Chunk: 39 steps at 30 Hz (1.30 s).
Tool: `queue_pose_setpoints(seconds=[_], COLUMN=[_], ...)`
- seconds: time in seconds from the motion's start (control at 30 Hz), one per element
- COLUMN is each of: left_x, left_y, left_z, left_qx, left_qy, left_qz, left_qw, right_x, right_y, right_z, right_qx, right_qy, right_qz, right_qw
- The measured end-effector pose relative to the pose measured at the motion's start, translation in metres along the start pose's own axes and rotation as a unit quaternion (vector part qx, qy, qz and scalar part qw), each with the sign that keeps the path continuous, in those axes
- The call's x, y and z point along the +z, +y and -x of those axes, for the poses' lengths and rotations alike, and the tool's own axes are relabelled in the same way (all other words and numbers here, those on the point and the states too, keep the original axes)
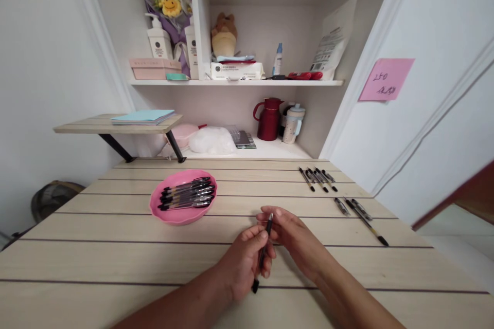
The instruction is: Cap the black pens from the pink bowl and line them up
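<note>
My left hand (pixel 247 259) is closed around an uncapped black pen (pixel 269 226), its metal tip pointing up and away, its dark rear end below the fingers. My right hand (pixel 295 234) is beside the tip, fingers loosely curved and apart; whether they touch the pen is hard to see. A pink scalloped dish (pixel 183 218) to the left holds several capped pens (pixel 189 194). On the right of the table lies another uncapped pen (pixel 368 225) between short clear pieces like pen caps (pixel 341 206). Farther back is a group of pens and similar pieces (pixel 317 178).
A small raised shelf (pixel 85 124) with blue paper (pixel 142 116) stands at the back left. Behind the slatted table (pixel 135 267) are a red jug (pixel 269 119), a tumbler (pixel 293 124) and a white plastic bag (pixel 212 140). A pink note (pixel 387 79) is on the right wall.
</note>
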<state>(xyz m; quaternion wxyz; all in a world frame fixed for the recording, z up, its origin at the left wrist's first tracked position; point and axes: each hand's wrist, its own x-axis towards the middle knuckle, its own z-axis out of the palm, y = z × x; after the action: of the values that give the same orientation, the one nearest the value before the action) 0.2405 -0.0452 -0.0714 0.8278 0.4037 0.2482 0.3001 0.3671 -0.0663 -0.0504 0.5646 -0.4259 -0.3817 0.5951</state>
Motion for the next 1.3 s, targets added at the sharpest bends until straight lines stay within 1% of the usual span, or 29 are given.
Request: queue_pose_setpoints(seconds=[0.13,0.27,0.33,0.43,0.53,0.63,0.77,0.83,0.93,1.03,1.1,1.17,1.23,1.3], left_x=[-0.001,-0.003,-0.003,-0.002,-0.001,-0.002,-0.003,-0.003,-0.002,-0.001,-0.001,-0.002,-0.003,-0.004], left_y=[0.0,-0.001,-0.001,0.0,0.003,0.006,0.008,0.008,0.006,0.004,0.004,0.004,0.005,0.006], left_z=[0.0,0.0,0.0,0.001,0.002,0.003,0.003,0.003,0.003,0.004,0.005,0.005,0.005,0.005], left_qx=[-0.005,-0.006,-0.004,-0.013,-0.021,-0.026,-0.024,-0.019,-0.018,-0.024,-0.027,-0.027,-0.025,-0.025], left_qy=[-0.008,-0.015,-0.019,-0.019,-0.022,-0.025,-0.021,-0.021,-0.022,-0.027,-0.032,-0.032,-0.028,-0.024], left_qz=[-0.006,-0.002,-0.005,-0.009,-0.009,-0.008,-0.005,-0.007,-0.011,-0.011,-0.011,-0.012,-0.014,-0.017], left_qw=[1.0,1.0,1.0,1.0,0.999,0.999,0.999,1.0,1.0,0.999,0.999,0.999,0.999,0.999], right_x=[0.001,0.001,0.001,0.001,0.003,0.007,0.01,0.01,0.01,0.009,0.005,-0.002,-0.015,-0.034], right_y=[-0.002,-0.007,-0.007,-0.006,-0.006,-0.007,-0.006,-0.004,-0.004,-0.009,-0.014,-0.02,-0.024,-0.024], right_z=[0.001,0.003,0.003,0.002,0.001,0.0,0.001,0.001,0.001,-0.001,-0.003,-0.005,-0.005,-0.003], right_qx=[0.0,0.012,0.017,-0.009,-0.044,-0.043,-0.024,-0.016,-0.025,-0.042,-0.059,-0.08,-0.09,-0.079], right_qy=[0.005,0.02,0.025,0.024,0.032,0.037,0.046,0.051,0.054,0.074,0.101,0.134,0.168,0.204], right_qz=[0.017,-0.013,-0.01,0.02,0.011,-0.004,-0.035,-0.025,0.004,-0.034,-0.068,-0.08,-0.057,-0.002], right_qw=[1.0,1.0,0.999,0.999,0.998,0.998,0.998,0.998,0.998,0.996,0.991,0.985,0.98,0.976])
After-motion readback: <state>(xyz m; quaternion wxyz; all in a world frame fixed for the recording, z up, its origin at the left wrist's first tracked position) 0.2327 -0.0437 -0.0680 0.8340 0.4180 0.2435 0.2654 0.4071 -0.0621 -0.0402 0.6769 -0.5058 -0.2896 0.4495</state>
